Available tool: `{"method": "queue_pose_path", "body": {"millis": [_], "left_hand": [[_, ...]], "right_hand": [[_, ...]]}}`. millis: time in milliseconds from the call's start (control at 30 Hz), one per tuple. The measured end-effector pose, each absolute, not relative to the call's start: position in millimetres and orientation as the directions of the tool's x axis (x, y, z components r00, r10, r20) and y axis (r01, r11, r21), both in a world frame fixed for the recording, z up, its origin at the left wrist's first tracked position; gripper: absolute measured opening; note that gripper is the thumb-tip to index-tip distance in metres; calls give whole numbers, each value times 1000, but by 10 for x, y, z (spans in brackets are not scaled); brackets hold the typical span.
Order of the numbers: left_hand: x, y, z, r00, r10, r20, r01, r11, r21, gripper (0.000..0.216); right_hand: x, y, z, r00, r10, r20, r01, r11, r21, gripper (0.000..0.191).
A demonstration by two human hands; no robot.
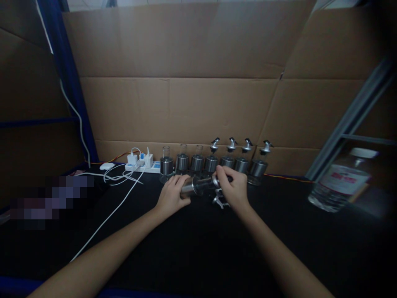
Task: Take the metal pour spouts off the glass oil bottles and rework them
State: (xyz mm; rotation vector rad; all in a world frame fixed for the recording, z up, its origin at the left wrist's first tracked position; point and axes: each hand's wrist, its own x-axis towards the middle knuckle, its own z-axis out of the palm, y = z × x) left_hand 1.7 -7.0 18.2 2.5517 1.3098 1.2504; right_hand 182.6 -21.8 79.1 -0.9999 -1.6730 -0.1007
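My left hand (172, 193) is closed around a glass oil bottle (189, 187) with a metal sleeve. The bottle lies nearly level, its neck pointing right. At the neck end, my right hand (232, 186) pinches a silver pour spout (215, 181), partly hidden by my fingers. Whether the spout is fully seated in the neck I cannot tell. Loose silver spouts (220, 201) lie on the black tabletop just below my right hand. Behind my hands stands a row of similar bottles: three open-necked ones (182, 159) at left, several with spouts (231, 145) at right.
A white power strip (155, 167) with chargers and tangled white cables (120, 179) sits at the back left. A large clear water bottle (341, 182) stands at right. Cardboard panels (186, 107) wall off the back of the black table (192, 252).
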Motion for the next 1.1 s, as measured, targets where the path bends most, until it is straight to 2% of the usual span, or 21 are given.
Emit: {"method": "queue_pose_path", "body": {"millis": [167, 267, 333, 500, 567, 633, 733, 900, 967, 1033, 1100], "left_hand": [[24, -66, 191, 330, 715, 616, 725, -610, 320, 62], [30, -69, 194, 331, 716, 614, 725, -610, 321, 61], [40, -74, 193, 330, 713, 619, 714, -617, 330, 60], [76, -82, 200, 349, 693, 631, 666, -657, 353, 56], [82, -82, 206, 355, 692, 629, 657, -663, 359, 54], [80, -81, 212, 355, 692, 628, 652, -665, 364, 54], [72, -78, 219, 358, 691, 628, 648, -668, 367, 55], [76, -77, 225, 362, 690, 627, 640, -673, 371, 56], [80, -79, 226, 361, 693, 624, 643, -670, 371, 56], [84, -80, 225, 364, 694, 622, 648, -668, 366, 56], [87, -79, 219, 370, 692, 620, 650, -670, 359, 57]], "right_hand": [[1853, -247, 828, -178, 376, 910, 795, 599, -92, 31], [1858, -247, 836, -201, 358, 912, 809, 585, -51, 31], [1849, -242, 838, -133, 403, 906, 796, 588, -145, 32], [1827, -174, 806, 145, 598, 788, 603, 578, -549, 34], [1820, -142, 788, 210, 644, 735, 515, 566, -643, 35], [1811, -133, 780, 234, 656, 718, 483, 562, -671, 35], [1805, -173, 794, 203, 580, 789, 587, 574, -572, 34], [1843, -243, 824, -27, 364, 931, 796, 571, -200, 31], [1858, -246, 829, -96, 327, 940, 813, 571, -115, 30], [1862, -242, 835, -96, 333, 938, 814, 569, -119, 30], [1858, -232, 840, -24, 388, 921, 790, 572, -220, 31]]}}
